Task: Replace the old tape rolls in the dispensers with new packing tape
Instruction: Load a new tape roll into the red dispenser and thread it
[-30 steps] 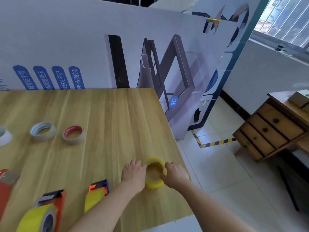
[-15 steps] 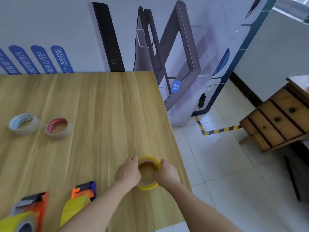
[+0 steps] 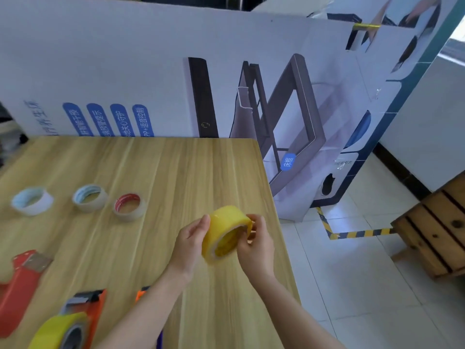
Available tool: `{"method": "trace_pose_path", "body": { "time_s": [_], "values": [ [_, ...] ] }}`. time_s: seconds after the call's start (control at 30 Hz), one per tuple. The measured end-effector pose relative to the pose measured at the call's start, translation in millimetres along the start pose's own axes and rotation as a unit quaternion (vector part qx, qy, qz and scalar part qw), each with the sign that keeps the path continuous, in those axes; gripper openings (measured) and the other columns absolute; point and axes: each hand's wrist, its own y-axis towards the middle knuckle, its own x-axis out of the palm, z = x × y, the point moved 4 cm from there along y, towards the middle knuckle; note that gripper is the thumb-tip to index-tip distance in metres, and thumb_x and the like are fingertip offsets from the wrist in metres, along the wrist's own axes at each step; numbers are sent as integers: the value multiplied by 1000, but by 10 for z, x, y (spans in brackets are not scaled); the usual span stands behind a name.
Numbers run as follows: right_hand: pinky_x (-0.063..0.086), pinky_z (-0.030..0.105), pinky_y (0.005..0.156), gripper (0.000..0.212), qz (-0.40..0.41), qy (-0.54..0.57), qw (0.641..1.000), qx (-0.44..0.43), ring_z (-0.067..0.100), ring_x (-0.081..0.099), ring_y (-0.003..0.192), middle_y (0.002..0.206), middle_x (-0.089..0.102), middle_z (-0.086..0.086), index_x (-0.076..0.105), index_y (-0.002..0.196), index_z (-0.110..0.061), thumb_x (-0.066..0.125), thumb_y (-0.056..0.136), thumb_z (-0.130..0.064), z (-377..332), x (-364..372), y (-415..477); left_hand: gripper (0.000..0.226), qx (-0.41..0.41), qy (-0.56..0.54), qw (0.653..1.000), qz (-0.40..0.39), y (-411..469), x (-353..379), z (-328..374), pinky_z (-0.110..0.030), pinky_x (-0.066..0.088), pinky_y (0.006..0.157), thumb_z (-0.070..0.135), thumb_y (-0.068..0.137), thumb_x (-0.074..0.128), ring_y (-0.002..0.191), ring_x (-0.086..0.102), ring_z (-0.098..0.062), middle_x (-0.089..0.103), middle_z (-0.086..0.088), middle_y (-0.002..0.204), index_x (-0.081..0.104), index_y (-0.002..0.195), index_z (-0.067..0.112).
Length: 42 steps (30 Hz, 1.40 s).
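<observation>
Nearest me, at the lower left of the desk (image 3: 176, 172), lies an orange dispenser (image 3: 94, 307) with a mounted roll (image 3: 56, 329) of yellow tape. The orange corner of a second dispenser (image 3: 141, 294) shows from behind my left forearm, and a red dispenser (image 3: 18, 283) sits farther left. Both my forearms reach forward from the bottom edge and meet above the desk's right side. My left hand (image 3: 191, 244) is seen from its back, its fingers curled round the left side of the yellow tape roll (image 3: 226, 231). My right hand (image 3: 258, 245) has its fingers bent in and grips the roll's right rim. The roll is in the air between my two hands, clear of the desk and tilted, its hollow core turned down towards me. A second ago, and half a second ago too, this roll lay flat on the desk near the right edge with my hands closing on its sides, so I have since lifted it and tipped it up. Beyond my hands, well apart to the left, three rolls lie flat in a row: a white roll (image 3: 32, 201), a clear roll (image 3: 89, 197) and a red-cored roll (image 3: 128, 206), as they lay before. Behind the desk stands a printed board (image 3: 125, 71), and off to the right on the floor is a wooden drawer chest (image 3: 437, 230).
</observation>
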Motion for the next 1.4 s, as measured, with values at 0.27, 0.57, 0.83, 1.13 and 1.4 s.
{"method": "trace_pose_path", "body": {
  "time_s": [0.27,0.57,0.83,1.13,1.4],
  "values": [
    [48,31,75,31,-10,-20,990,-142,12,56,93,104,62,-6,59,115,-22,56,86,-13,-682,221,-158,51,98,92,980,149,-413,-307,554,-27,33,55,50,93,46,50,37,-10,38,3,52,42,58,13],
    [43,30,58,9,-64,53,987,-139,4,49,57,61,55,-17,55,85,-23,56,91,-17,-1055,598,-462,46,135,-34,990,4,-746,-915,883,-23,53,77,39,88,47,86,70,-11,75,2,96,58,127,17],
    [44,35,55,22,-123,130,982,-56,10,49,56,57,53,-10,49,71,-21,59,90,-24,-1493,1346,-1053,41,185,0,980,-73,-1234,-1829,1048,-29,53,84,29,80,65,95,66,-23,71,-9,99,62,112,4],
    [56,34,55,22,-257,140,956,-13,20,65,67,79,66,7,59,98,-10,58,92,-31,-2140,2178,-1886,32,191,-54,979,37,-1541,-2865,1374,-32,56,72,43,90,54,78,71,-19,74,-6,83,69,95,15],
    [46,27,88,31,-91,105,937,-320,6,56,100,100,62,-13,63,100,-23,52,86,-47,-2608,2335,-2317,58,67,-109,976,179,-1524,-3482,1464,-45,54,88,61,91,36,92,69,-25,73,-10,97,68,102,14]
  ]
}}
